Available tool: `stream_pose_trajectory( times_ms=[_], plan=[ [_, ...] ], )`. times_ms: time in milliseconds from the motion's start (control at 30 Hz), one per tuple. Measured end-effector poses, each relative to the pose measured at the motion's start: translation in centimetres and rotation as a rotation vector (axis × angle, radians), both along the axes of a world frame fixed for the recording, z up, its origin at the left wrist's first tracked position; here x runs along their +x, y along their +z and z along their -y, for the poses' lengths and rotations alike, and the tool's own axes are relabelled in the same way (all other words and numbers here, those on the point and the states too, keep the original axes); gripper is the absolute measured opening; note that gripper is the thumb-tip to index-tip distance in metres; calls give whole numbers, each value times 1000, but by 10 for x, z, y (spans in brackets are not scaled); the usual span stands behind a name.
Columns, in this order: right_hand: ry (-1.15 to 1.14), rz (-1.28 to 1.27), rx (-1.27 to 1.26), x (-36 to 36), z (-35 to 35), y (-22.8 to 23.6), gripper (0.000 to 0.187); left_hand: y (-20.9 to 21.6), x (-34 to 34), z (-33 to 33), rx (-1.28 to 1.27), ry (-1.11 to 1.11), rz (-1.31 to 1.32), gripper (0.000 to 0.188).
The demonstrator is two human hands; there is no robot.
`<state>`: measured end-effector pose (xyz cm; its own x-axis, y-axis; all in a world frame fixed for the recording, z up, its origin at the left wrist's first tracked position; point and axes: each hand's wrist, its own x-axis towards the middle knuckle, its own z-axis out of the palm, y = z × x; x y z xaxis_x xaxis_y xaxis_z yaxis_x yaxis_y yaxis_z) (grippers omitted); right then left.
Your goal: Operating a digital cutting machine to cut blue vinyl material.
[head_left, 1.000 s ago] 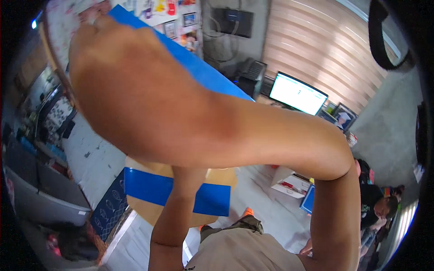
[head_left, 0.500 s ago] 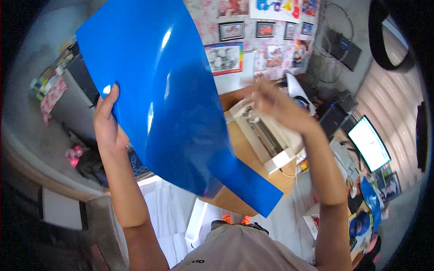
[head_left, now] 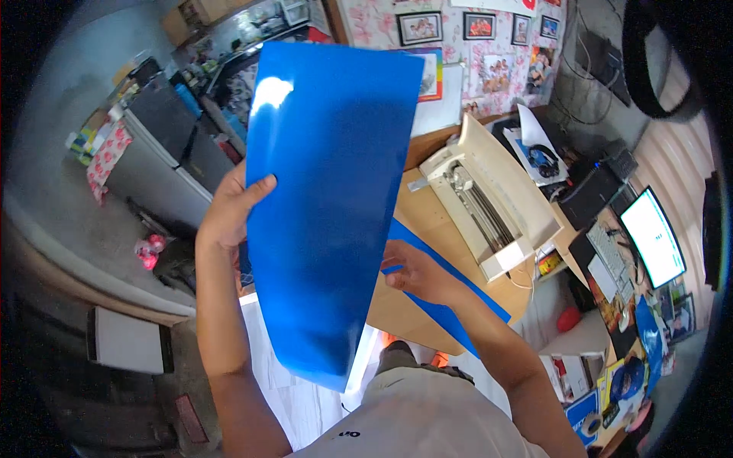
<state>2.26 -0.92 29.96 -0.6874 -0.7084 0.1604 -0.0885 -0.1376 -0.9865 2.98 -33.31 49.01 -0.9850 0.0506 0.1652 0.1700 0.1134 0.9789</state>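
Note:
A glossy blue sheet (head_left: 328, 206), bendy like plastic or vinyl, hangs upright in front of me. My left hand (head_left: 233, 202) grips its left edge, thumb on the near face and the other fingers behind. At the sheet's right edge is my right hand (head_left: 416, 273), fingers loosely curled with a gap between thumb and forefinger; whether a fingertip touches the sheet is unclear. Behind that hand, a long blue strip (head_left: 482, 302) slants across the wooden table, partly covered by my forearm.
On the wooden table (head_left: 412, 206) stands a cream machine (head_left: 508, 187) with a raised lid, like a printer or cutter. To the right are a lit monitor (head_left: 653, 237), a keyboard (head_left: 609, 252) and headphones (head_left: 544, 159). A grey fridge (head_left: 164, 126) stands at far left.
The blue sheet has swung more upright and lower, and my left hand has moved right. My right hand has come down from near the machine to the sheet's right edge.

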Motion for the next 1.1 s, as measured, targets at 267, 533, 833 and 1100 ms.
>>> stream_pose_trajectory(
  times_ms=[267, 533, 833, 1100],
  plan=[
    [90, 281, -65, 9, 14, -52, 84, -139, -101, -2, -5, -373, 226, 56],
    [-394, 710, 57, -14, 34, -158, 51, -265, -202, -28, -192, -540, 362, 58],
    [-894, 767, 54, -68, 26, -288, 39, -413, -280, -61, -573, -558, 270, 57],
    [-1180, 562, 445, -121, 15, -346, 37, -523, -351, -92, -291, -630, 378, 63]
  ],
)
